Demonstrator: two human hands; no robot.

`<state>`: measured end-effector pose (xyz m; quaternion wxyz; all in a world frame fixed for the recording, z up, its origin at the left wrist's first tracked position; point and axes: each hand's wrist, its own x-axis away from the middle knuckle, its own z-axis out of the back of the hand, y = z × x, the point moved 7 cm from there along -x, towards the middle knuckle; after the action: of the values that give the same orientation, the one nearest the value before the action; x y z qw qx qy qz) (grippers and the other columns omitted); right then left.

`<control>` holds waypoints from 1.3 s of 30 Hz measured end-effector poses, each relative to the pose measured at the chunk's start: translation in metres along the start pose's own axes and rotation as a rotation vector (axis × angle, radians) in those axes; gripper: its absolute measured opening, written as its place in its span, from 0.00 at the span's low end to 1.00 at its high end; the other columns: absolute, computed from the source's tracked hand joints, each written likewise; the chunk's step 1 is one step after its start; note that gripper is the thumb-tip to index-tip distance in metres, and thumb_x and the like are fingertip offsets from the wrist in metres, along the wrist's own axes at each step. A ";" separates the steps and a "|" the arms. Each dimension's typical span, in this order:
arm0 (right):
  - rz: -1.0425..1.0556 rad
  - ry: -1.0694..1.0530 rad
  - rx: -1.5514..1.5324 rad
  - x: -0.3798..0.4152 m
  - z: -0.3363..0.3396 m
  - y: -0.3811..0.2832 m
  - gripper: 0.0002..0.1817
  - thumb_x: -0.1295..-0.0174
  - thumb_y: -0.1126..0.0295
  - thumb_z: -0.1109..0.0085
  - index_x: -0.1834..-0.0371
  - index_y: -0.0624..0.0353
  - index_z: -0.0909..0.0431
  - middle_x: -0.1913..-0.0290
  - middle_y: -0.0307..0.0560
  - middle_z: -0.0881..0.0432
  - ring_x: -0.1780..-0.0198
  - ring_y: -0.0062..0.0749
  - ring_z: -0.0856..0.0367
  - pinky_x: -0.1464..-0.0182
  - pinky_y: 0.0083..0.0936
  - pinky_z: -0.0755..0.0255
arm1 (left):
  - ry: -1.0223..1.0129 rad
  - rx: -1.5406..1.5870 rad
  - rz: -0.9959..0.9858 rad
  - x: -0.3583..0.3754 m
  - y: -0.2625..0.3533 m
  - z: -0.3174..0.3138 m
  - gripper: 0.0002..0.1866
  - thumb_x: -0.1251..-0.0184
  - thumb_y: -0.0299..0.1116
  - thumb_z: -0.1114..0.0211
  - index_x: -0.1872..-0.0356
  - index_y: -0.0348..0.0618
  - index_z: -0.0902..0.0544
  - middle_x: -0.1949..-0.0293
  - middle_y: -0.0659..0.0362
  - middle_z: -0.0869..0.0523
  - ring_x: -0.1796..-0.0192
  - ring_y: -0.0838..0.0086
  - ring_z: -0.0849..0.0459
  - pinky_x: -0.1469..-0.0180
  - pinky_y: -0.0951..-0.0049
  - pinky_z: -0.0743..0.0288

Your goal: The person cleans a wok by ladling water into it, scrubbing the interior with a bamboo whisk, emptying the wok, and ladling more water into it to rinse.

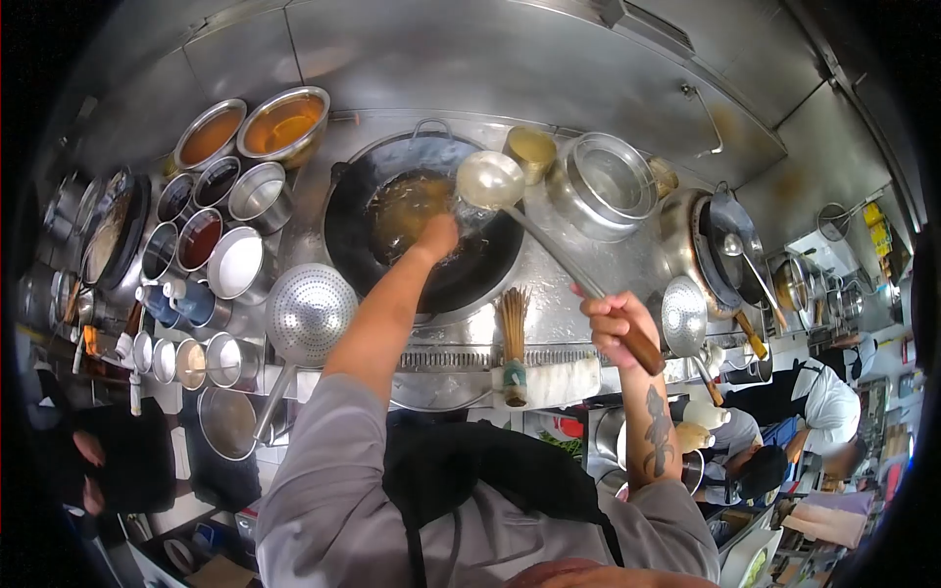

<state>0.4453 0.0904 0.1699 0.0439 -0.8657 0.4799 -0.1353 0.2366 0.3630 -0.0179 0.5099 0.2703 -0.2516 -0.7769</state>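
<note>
While the right hand (616, 323) is closed round the wooden grip of a long ladle (490, 180), the bowl of that ladle hangs over the far right rim of the big black wok (470, 269) at the centre of the steel stove. Left hand (437, 235): reached out over the middle of the wok, just above the brownish food (402, 208); fingers drawn in, though whether they pinch anything cannot be told. Left of the wok: a perforated skimmer (310, 312) lying on the counter, handle pointing near. Further left: a cluster of round steel pots (238, 265) holding sauces and powders, two large bowls (284, 122) of orange-brown liquid at the far side. Near edge of the stove: a bamboo brush (513, 323) standing upright beside a folded white cloth (564, 380). Right of the wok: a tall steel pot (603, 186), then a second wok (730, 245) with its own ladle. Far right, lower: another person in white (823, 397), bent over.
</note>
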 end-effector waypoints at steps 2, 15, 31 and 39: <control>-0.012 0.095 0.138 0.002 0.000 0.016 0.27 0.34 0.73 0.54 0.32 0.75 0.41 0.65 0.43 0.27 0.77 0.23 0.26 0.82 0.19 0.31 | -0.208 0.130 0.338 0.008 -0.023 0.000 0.08 0.40 0.25 0.41 0.66 0.32 0.16 0.67 0.39 0.14 0.63 0.48 0.13 0.58 0.54 0.21; 0.276 0.505 1.044 0.011 -0.071 0.058 0.30 0.45 0.82 0.48 0.34 0.71 0.32 0.74 0.45 0.25 0.86 0.24 0.30 0.85 0.18 0.38 | 0.038 0.520 0.520 0.005 -0.044 0.036 0.08 0.37 0.34 0.33 0.63 0.41 0.14 0.73 0.51 0.13 0.76 0.65 0.17 0.76 0.62 0.24; -0.022 0.400 1.181 -0.091 -0.011 0.171 0.29 0.31 0.60 0.41 0.30 0.61 0.32 0.59 0.47 0.16 0.66 0.26 0.19 0.63 0.23 0.23 | -0.184 1.504 0.849 0.145 0.005 0.035 0.07 0.35 0.28 0.39 0.73 0.38 0.24 0.79 0.57 0.24 0.77 0.72 0.24 0.75 0.71 0.27; -0.226 0.886 2.253 -0.029 0.186 0.091 0.24 0.42 0.49 0.39 0.59 0.62 0.18 0.61 0.60 0.15 0.59 0.55 0.15 0.56 0.43 0.21 | -0.391 1.248 0.904 0.200 -0.053 0.123 0.12 0.28 0.37 0.42 0.67 0.40 0.23 0.78 0.64 0.24 0.78 0.78 0.26 0.78 0.77 0.31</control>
<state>0.4069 0.0562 -0.0326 0.5918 -0.2585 -0.0113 -0.7635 0.0522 0.2101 0.0036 0.4770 0.2366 -0.8107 -0.2435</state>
